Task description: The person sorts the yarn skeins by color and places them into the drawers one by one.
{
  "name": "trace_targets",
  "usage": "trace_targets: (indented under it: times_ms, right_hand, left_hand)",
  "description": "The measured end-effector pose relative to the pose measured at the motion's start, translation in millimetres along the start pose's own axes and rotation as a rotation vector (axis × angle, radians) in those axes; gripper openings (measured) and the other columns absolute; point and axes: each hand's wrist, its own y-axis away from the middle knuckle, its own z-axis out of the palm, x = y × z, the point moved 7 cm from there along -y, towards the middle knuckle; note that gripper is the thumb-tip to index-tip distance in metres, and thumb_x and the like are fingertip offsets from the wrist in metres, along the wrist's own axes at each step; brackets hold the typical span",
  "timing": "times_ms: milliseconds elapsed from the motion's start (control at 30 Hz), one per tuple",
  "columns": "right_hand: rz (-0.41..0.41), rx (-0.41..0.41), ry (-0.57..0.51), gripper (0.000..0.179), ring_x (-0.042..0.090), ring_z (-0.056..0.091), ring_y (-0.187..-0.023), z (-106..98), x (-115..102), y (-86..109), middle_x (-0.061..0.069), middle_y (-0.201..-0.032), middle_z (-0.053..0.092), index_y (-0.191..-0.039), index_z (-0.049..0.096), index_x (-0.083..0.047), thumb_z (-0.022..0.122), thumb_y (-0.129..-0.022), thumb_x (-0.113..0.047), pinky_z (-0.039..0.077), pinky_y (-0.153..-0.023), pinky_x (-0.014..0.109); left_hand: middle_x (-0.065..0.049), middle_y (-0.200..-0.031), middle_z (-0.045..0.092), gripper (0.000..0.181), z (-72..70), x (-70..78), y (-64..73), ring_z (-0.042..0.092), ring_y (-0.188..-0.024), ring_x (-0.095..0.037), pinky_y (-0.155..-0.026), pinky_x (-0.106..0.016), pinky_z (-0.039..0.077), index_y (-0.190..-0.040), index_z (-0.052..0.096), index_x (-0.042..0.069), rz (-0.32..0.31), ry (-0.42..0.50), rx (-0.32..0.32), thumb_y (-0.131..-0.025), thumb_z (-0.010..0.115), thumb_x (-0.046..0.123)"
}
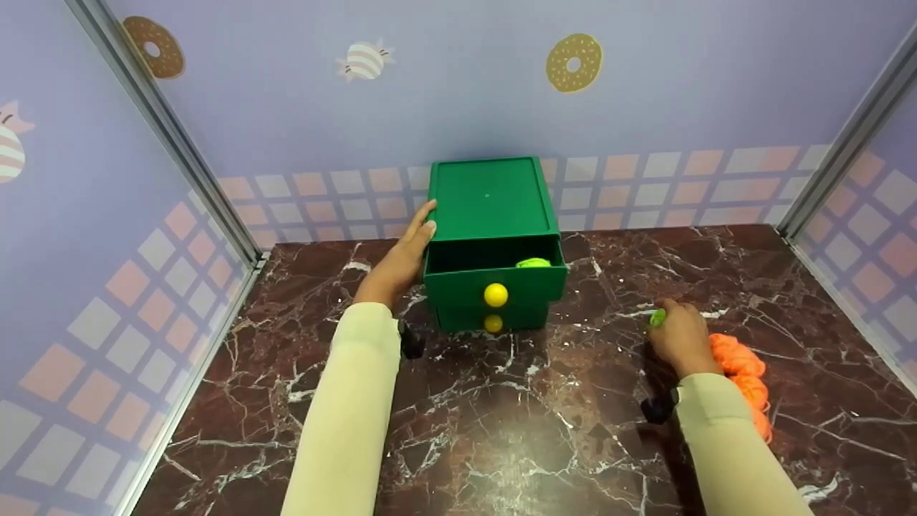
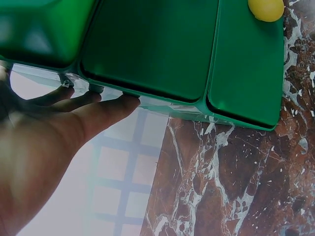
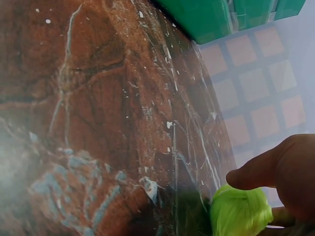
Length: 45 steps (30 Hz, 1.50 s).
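Note:
A green two-drawer box (image 1: 494,197) stands near the back wall with its upper drawer (image 1: 458,282) pulled out. Inside that drawer lies something bright lime-green (image 1: 534,263). My left hand (image 1: 405,258) rests against the box's left side, fingers extended along the wall in the left wrist view. Over on the right, my right hand (image 1: 677,337) holds a lime-green bundle of yarn (image 3: 240,211), thumb on top of it, low over the table. Most of this bundle is hidden by the hand in the head view. Orange yarn skeins (image 1: 745,380) lie just right of the right wrist.
Yellow ball knobs (image 1: 496,294) sit on both drawer fronts; the lower drawer (image 1: 458,317) is pushed in. The tabletop (image 1: 501,444) is dark red marble pattern. Patterned panels (image 1: 286,107) enclose the back and both sides.

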Motion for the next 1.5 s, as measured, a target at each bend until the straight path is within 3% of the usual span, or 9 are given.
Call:
trace_targets:
  times_ms: [167,433,1100,1333,1500]
  right_hand:
    - [-0.012,0.012,0.004,0.043,0.054,0.050,-0.106,1.7,0.2,1.8,0.036,-0.114,0.055,-0.121,0.058,0.005,0.054,-0.079,-0.005,0.039,-0.092,0.061]
    - [-0.001,-0.007,-0.005,0.043,0.054,0.052,-0.103,4.6,1.4,0.8,0.036,-0.116,0.051,-0.118,0.058,0.003,0.055,-0.075,-0.001,0.041,-0.086,0.061]
    - [-0.023,0.073,-0.035,0.036,0.054,0.052,-0.102,-9.1,-14.9,2.5,0.034,-0.117,0.049,-0.116,0.058,0.004,0.055,-0.080,-0.002,0.041,-0.087,0.061]
    - [-0.079,0.122,-0.093,0.034,0.054,0.050,-0.109,-19.9,-31.7,2.0,0.034,-0.123,0.049,-0.117,0.059,0.002,0.059,-0.083,-0.001,0.040,-0.092,0.061]
    - [-0.109,0.150,-0.133,0.034,0.052,0.050,-0.112,-28.1,-45.9,2.7,0.032,-0.125,0.049,-0.118,0.060,0.001,0.060,-0.084,-0.001,0.039,-0.095,0.061]
  left_hand:
    - [0.004,-0.165,0.000,0.052,-2.2,-11.9,-8.2,0.003,-0.151,-0.028,-0.118,-0.059,0.011,-0.150,0.010,0.055,0.017,-0.014,0.017,-0.102,0.029,0.057]
    - [0.006,-0.164,0.000,0.049,-3.6,-16.5,-11.2,0.000,-0.152,-0.029,-0.117,-0.061,0.009,-0.144,0.012,0.063,-0.003,-0.012,0.017,-0.098,0.031,0.063]
    - [0.005,-0.164,0.000,0.050,-2.2,-13.9,-9.4,0.002,-0.152,-0.028,-0.118,-0.060,0.011,-0.147,0.012,0.059,0.010,-0.010,0.014,-0.100,0.030,0.060]
    - [0.000,-0.165,-0.004,0.055,2.5,10.0,11.6,0.001,-0.151,-0.032,-0.117,-0.060,0.013,-0.154,0.004,0.045,-0.032,-0.014,-0.029,-0.104,0.027,0.049]
    - [0.002,-0.165,-0.004,0.055,0.4,1.5,6.0,0.002,-0.151,-0.035,-0.116,-0.062,0.015,-0.152,0.004,0.050,-0.039,-0.009,-0.018,-0.103,0.028,0.053]
